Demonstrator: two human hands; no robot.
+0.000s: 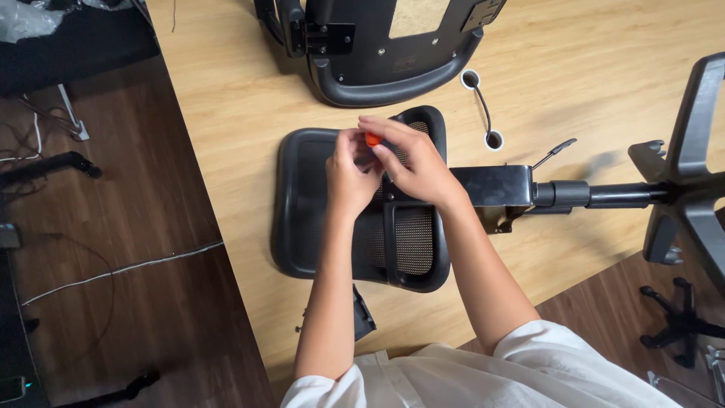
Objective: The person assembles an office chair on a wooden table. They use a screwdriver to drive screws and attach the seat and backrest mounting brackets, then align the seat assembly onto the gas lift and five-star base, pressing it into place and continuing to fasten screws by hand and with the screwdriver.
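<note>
Both hands, left hand [349, 175] and right hand [411, 162], pinch a small orange part [372, 139] above the black mesh chair seat [302, 204] on the wooden worktop [226, 113].

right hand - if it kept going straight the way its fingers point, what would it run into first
The right hand points up-left across the black mesh chair part. It would first meet the small orange piece and the left hand, which look to be touching it already; depth is unclear.

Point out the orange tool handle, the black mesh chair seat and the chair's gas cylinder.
orange tool handle [372, 139], head view, its visible tip.
black mesh chair seat [414, 240], head view, mesh panel.
gas cylinder [625, 195], head view, mid shaft.
</note>
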